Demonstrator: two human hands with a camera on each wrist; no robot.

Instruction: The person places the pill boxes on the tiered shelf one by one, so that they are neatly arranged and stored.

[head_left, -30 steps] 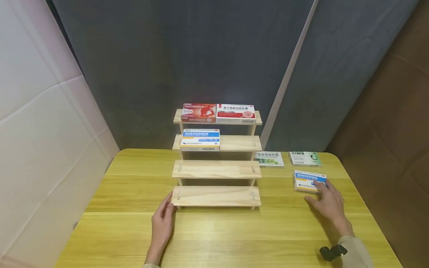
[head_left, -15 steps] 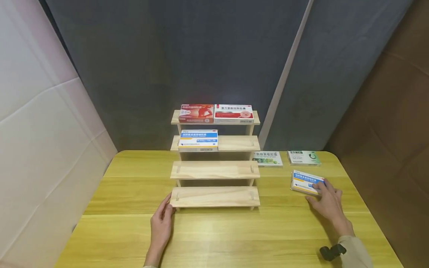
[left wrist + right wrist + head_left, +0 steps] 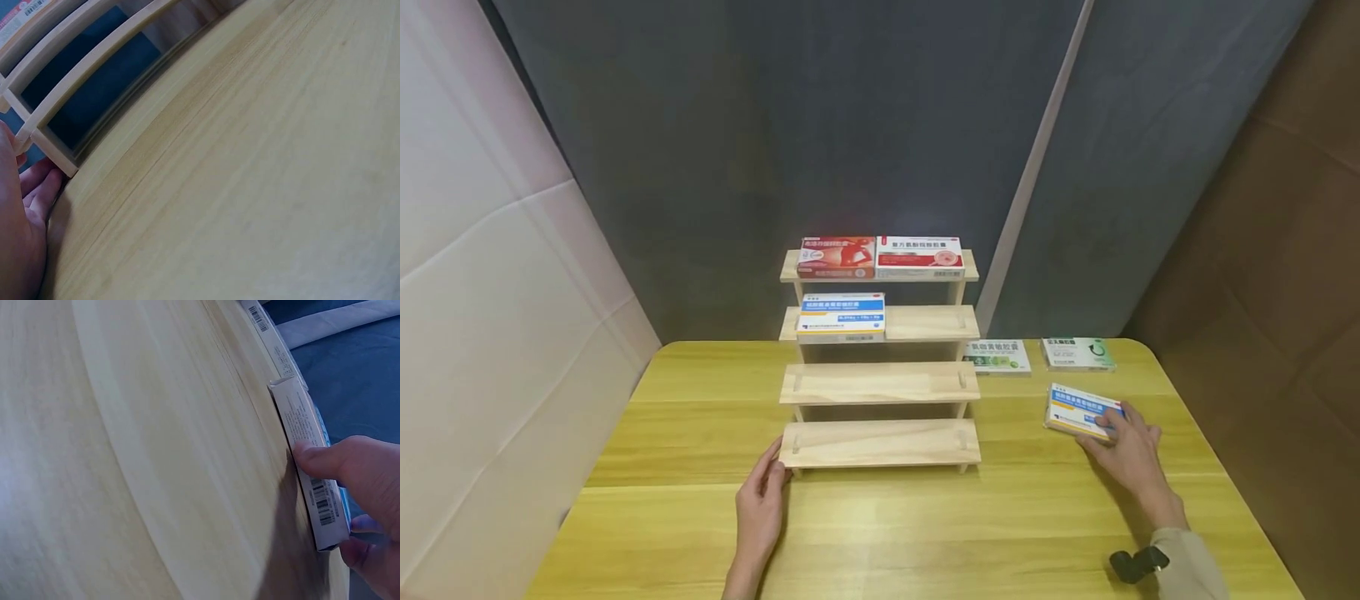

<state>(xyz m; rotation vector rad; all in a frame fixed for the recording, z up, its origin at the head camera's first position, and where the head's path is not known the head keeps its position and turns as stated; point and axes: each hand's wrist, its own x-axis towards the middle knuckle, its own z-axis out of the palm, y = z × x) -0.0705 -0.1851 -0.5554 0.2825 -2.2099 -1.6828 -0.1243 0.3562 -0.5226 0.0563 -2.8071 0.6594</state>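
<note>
Rack [image 3: 880, 383], mid-frame, bears three boxes [image 3: 841, 317]; your left hand [image 3: 760, 504] touches it, finger grip unclear; your right hand [image 3: 1131, 458] pinches the lower-right carton [image 3: 1077, 408].

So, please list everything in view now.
Table: one, yellowish, below
Wooden stand: one, pale, on table
Reddish boxes: two, red and white-red, top tier
Striped boxes: two, white-blue, one on second-highest tier, one held
Green-printed boxes: two, white-green, back right
Curtain: one, dark grey, behind
Side panels: two, white left, brown right
Device: one, black, at right cuff
Sleeve: one, beige, right arm
Left hand: one, bare, stand's front-left corner
Right hand: one, bare, holding striped box
</note>
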